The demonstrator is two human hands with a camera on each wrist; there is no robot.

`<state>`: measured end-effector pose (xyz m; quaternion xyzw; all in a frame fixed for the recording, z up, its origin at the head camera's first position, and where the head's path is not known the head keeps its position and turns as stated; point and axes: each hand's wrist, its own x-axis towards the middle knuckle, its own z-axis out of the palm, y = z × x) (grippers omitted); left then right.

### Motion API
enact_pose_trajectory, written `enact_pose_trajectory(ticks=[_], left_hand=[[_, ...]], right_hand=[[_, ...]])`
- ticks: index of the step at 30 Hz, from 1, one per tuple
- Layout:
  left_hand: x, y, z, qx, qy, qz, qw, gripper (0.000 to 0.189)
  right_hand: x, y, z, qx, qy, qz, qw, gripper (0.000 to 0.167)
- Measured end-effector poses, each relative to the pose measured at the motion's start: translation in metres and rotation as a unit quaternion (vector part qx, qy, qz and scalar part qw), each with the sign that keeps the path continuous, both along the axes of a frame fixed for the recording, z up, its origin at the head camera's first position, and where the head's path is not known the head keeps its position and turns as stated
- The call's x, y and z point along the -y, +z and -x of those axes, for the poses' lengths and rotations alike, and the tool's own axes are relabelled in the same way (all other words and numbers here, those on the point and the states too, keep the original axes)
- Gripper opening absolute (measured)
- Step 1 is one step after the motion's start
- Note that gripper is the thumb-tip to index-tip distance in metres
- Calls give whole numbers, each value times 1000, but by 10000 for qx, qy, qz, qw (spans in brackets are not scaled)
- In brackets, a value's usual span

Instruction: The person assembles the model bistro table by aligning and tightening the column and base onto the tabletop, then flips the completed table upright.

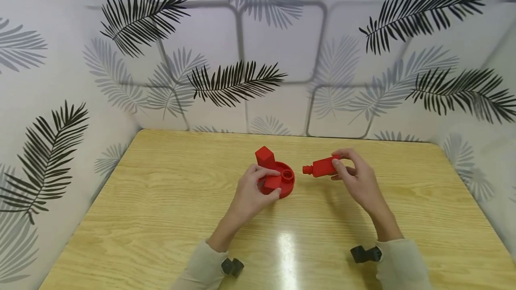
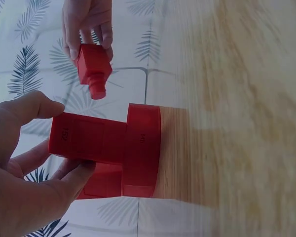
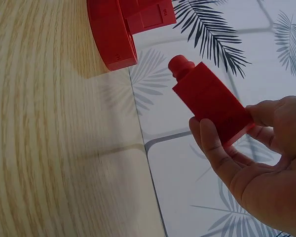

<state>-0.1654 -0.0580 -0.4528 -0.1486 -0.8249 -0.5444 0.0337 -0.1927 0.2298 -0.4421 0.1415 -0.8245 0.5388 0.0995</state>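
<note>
A round red base (image 1: 290, 187) with a raised rim rests on the table, a small ring socket (image 1: 287, 174) showing inside it. Two red rectangular blocks stand upright in the base: a rear block (image 1: 264, 155) and a nearer block (image 1: 273, 182). My left hand (image 1: 247, 194) grips the nearer block between thumb and fingers; the left wrist view shows this block (image 2: 89, 138) from the side. To the right, my right hand (image 1: 359, 182) holds a red block with a stepped round peg (image 1: 324, 167) in the air by its far end. Its peg (image 3: 180, 66) points towards the base, apart from it.
The wooden table (image 1: 161, 200) ends at a patterned wall (image 1: 278, 106) behind, with wall panels at both sides. Dark wrist-worn devices sit by my left sleeve (image 1: 203, 265) and my right sleeve (image 1: 403, 263).
</note>
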Motion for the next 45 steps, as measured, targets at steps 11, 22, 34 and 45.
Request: enact_pose_trajectory(ticks=[11,22,34,45], left_hand=[[9,0,3,127,-121,-562,9983,37],[18,-2,7,276,-174,-784,9964,45],[25,-4,11,434,-239,-1075,9930,48],[27,-5,13,499,-375,-1243,9903,50]], right_hand=[[9,-4,0,-13,130,273,9995,18],[15,-1,-6,620,476,190,9968,46],[23,-1,-10,456,522,-79,9976,47],[29,-11,-15,61,-82,-455,9989,41]])
